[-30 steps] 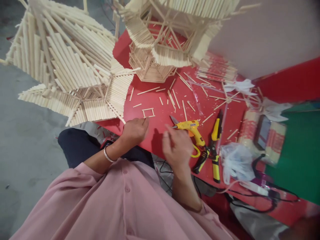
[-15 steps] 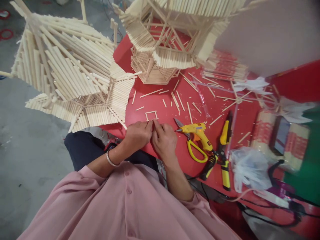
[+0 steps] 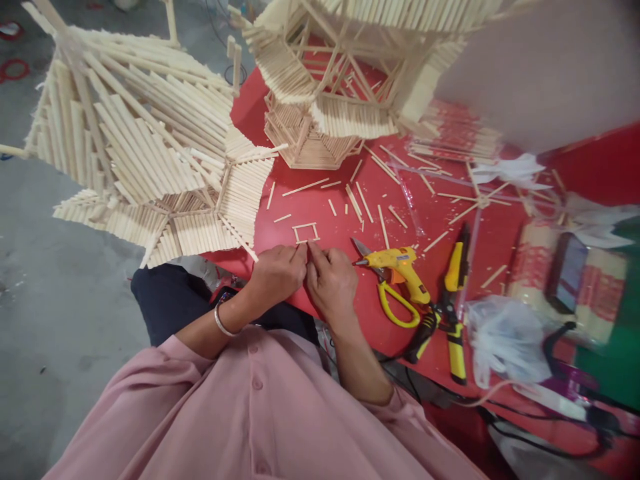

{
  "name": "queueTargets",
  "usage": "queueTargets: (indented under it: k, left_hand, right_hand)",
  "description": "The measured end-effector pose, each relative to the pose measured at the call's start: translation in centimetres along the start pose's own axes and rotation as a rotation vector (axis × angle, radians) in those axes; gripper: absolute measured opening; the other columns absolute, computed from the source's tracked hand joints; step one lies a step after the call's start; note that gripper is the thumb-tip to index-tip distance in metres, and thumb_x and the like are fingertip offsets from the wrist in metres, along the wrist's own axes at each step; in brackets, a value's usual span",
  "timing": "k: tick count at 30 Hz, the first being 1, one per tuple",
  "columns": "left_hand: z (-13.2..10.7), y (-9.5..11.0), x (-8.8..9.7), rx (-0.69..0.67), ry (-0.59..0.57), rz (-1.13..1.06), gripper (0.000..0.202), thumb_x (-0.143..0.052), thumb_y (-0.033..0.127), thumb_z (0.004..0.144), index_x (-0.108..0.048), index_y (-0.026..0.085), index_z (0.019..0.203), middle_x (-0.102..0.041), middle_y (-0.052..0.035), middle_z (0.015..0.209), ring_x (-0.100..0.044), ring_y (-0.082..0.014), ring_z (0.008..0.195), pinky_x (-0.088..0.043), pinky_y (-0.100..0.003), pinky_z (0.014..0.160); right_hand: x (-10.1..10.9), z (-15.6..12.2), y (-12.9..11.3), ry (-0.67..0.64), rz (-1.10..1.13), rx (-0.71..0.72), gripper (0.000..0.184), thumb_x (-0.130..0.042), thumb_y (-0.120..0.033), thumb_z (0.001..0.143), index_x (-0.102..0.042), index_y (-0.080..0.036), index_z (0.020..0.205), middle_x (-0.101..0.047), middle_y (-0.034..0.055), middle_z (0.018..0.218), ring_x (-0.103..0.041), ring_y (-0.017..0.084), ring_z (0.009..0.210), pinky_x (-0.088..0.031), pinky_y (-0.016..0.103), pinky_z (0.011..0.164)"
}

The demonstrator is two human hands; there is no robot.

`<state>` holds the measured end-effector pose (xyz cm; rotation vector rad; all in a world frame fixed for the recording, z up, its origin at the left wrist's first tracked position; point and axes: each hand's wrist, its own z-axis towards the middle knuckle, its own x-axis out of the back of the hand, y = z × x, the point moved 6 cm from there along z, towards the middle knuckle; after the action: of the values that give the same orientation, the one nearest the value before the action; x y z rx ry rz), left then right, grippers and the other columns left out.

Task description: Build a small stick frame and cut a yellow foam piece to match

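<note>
Left hand (image 3: 277,273) and right hand (image 3: 333,283) are held knuckles-up, fingertips pinched together and touching. Forearms are bent inward; a bangle is worn on the left wrist.

A yellow glue gun (image 3: 400,265), scissors (image 3: 387,297) and pliers (image 3: 453,303) lie on the red table (image 3: 340,230) beside stick-built models (image 3: 145,147).

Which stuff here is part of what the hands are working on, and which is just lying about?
In use:
left hand
right hand
stick frame
loose sticks

Lying about:
glue gun
scissors
pliers
plastic bag
stick models
</note>
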<state>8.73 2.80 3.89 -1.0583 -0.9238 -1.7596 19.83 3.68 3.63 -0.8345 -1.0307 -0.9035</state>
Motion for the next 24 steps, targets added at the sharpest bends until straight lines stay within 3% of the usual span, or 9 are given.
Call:
queueTargets:
  k: [15,21,24]
  left_hand:
    - [0.0,-0.3,0.0,0.023,-0.035,-0.062,0.031,-0.044,0.024,0.097,-0.069,0.013,0.112,-0.063,-0.0069,0.07,-0.061,-0.0197,0.069,-0.037,-0.032,0.058]
    - [-0.2,-1.0,0.8,0.139,0.03,-0.041,0.027,-0.046,0.023,0.095,-0.07,0.018,0.083,-0.06,-0.0046,0.063,-0.057,-0.0177,0.064,-0.033,-0.032,0.059]
    - [-0.2,-1.4,1.1,0.204,0.054,-0.026,0.026,-0.047,0.022,0.094,-0.069,0.018,0.082,-0.061,-0.004,0.061,-0.056,-0.0171,0.062,-0.032,-0.031,0.058]
  right_hand:
    - [-0.3,0.0,0.1,-0.055,0.017,-0.036,0.041,-0.04,-0.023,0.099,-0.069,-0.018,0.128,-0.056,0.0071,0.081,-0.045,0.02,0.078,-0.032,0.032,0.067]
    - [-0.1,0.0,0.0,-0.067,0.024,-0.059,0.041,-0.04,-0.021,0.097,-0.069,-0.02,0.127,-0.053,0.0063,0.08,-0.044,0.02,0.077,-0.032,0.031,0.066]
    - [-0.1,0.0,-0.1,-0.066,0.018,-0.06,0.041,-0.041,-0.022,0.098,-0.068,-0.02,0.128,-0.054,0.0062,0.08,-0.045,0.02,0.078,-0.032,0.031,0.066]
